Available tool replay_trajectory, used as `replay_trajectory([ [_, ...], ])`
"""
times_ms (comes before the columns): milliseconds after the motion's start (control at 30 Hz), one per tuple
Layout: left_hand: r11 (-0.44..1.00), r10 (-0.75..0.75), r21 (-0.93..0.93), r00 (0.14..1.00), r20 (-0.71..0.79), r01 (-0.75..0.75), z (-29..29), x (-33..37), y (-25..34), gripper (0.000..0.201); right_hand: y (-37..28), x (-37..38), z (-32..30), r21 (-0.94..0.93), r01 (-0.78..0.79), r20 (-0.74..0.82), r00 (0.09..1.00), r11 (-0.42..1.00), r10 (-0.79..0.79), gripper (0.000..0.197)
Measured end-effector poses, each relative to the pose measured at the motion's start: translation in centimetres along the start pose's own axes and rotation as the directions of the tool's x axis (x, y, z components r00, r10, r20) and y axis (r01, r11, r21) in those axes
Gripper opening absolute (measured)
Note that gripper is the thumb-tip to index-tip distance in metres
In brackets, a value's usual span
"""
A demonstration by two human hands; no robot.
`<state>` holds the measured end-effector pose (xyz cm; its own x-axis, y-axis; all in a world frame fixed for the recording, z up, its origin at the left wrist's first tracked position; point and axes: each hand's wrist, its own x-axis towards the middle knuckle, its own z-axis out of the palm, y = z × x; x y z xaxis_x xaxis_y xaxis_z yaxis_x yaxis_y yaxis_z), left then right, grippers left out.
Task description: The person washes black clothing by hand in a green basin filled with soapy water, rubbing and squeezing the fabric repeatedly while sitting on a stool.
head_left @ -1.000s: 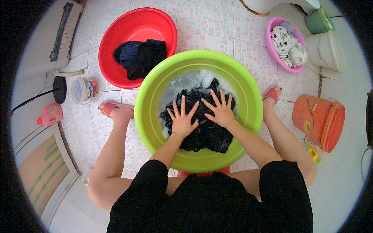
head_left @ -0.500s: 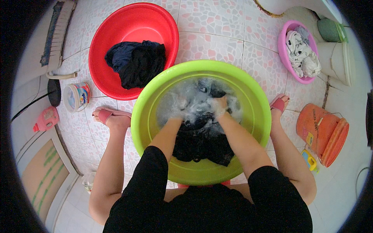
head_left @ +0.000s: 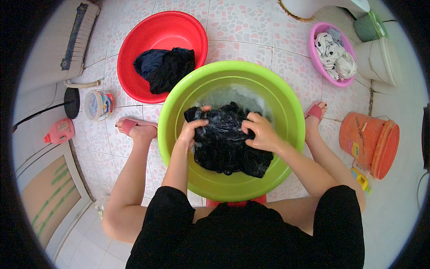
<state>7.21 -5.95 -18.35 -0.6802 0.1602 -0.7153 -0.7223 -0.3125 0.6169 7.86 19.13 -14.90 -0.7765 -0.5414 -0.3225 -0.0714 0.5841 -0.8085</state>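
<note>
A wet black garment lies bunched in the lime-green basin between my legs, over cloudy, sudsy water. At its left edge my left hand is closed on the cloth, thumb on top and some fingers hidden behind it. On the right side, my right hand grips the fabric with curled fingers. The garment's upper part is raised out of the suds and looks wet and streaked with foam. Its exact kind cannot be made out.
Beyond the basin at left stands a red basin with dark clothes. A pink basin at far right holds light clothes. An orange bucket lies at right. A white tub and a pink bottle stand at left.
Both hands were down in the foamy water; now they have risen and hold the black garment up at its two sides. The water's splashing has calmed.
</note>
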Motion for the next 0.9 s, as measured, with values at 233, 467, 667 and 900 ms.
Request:
replay_trajectory([
  [233, 0.077, 0.363, 0.983, 0.923, 0.129, -0.167, 3.9, -3.7, -5.1, 0.056, 1.4, -1.5, 1.6, -0.432, 0.084, -0.111, 0.983, 0.898, -0.145, 0.051],
  [467, -0.292, 0.085, 0.953, 0.991, 0.107, -0.078, 3.2, 0.3, -7.5, 0.078, 5.9, 2.0, 5.6, -0.678, -0.054, -0.047, 0.998, 0.733, 0.030, 0.070],
  [667, 0.097, -0.042, 0.984, 0.987, 0.157, -0.152, -0.1, 6.3, -10.2, 0.073, 11.4, 4.1, 7.8, -0.572, -0.194, 0.005, 0.971, 0.797, 0.240, 0.051],
  [900, -0.086, -0.191, 0.995, 0.981, 0.030, -0.047, -1.5, 10.8, -9.5, 0.064, 16.8, 7.9, 10.5, -0.050, -0.583, -0.117, 0.810, 0.811, 0.575, 0.047],
])
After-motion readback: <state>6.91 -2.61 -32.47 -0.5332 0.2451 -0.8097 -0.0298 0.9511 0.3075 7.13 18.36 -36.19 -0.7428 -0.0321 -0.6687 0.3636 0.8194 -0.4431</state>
